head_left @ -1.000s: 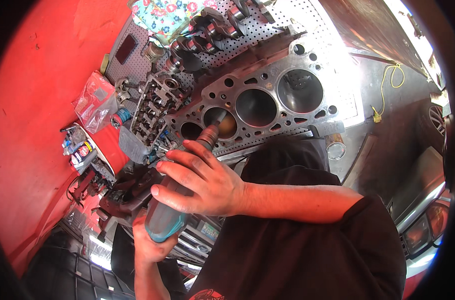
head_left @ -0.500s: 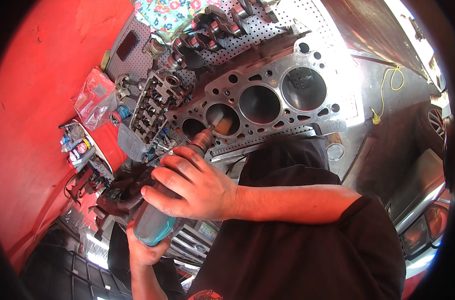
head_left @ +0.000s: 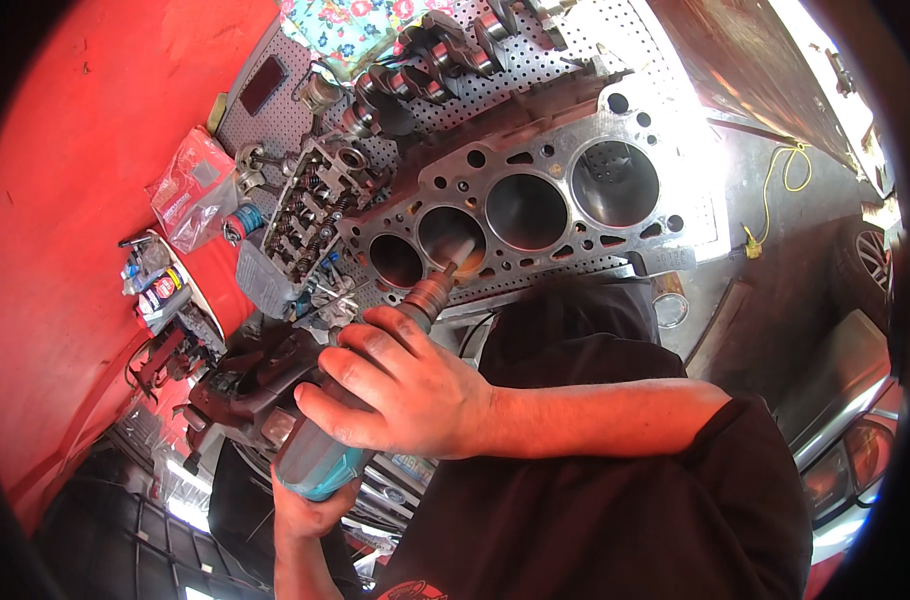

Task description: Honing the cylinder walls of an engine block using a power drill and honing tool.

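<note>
A teal and dark power drill (head_left: 323, 462) is gripped by both hands. My left hand (head_left: 310, 505) is wrapped round its lower rear part, most of the fingers hidden behind it. My right hand (head_left: 405, 385) lies over the top of the body, fingers curled round it behind the reddish-lit chuck (head_left: 431, 294). From the chuck a blurred pale shaft (head_left: 463, 252) with an orange smear beside it reaches into the second cylinder bore from the left. The bores belong to a grey metal engine block (head_left: 575, 240), its flat bolt-holed face towards me.
Left of the block lies a cylinder head (head_left: 310, 205) with springs. Behind it a crankshaft (head_left: 445, 60) rests on a perforated metal bench (head_left: 240, 125), near a phone (head_left: 264, 84) and a flowered cloth (head_left: 340, 30). A yellow cord (head_left: 765, 210) hangs at right; a red wall (head_left: 75, 200) stands left.
The drill and both hands have shifted right and slightly nearer to me. The shaft now shows nearer the bore's lower right edge. The whole view has moved a little.
</note>
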A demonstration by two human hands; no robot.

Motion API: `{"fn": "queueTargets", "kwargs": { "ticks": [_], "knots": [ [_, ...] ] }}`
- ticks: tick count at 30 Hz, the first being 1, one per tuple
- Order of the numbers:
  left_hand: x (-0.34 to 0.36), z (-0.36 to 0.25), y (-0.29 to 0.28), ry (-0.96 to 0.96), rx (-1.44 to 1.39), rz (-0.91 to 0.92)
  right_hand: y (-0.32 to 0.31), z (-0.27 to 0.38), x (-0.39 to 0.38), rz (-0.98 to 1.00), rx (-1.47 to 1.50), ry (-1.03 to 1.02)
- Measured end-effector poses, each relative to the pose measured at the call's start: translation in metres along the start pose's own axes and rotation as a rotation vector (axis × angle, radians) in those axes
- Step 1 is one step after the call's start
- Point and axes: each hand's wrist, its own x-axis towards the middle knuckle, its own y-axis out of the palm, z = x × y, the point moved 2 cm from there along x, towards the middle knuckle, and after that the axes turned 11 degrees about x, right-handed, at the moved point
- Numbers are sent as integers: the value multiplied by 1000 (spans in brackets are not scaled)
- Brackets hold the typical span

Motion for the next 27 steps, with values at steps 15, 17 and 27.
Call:
{"fn": "queueTargets", "kwargs": {
  "ticks": [15,17,27],
  "knots": [
    [11,-5,4,30,-95,-23,2,-14,6,29,44,17],
    [13,-10,2,47,1,-62,2,-16,9,18,40,14],
    [21,-30,-9,107,32,-53,-1,-20,25,-42,54,-14]
  ]
}}
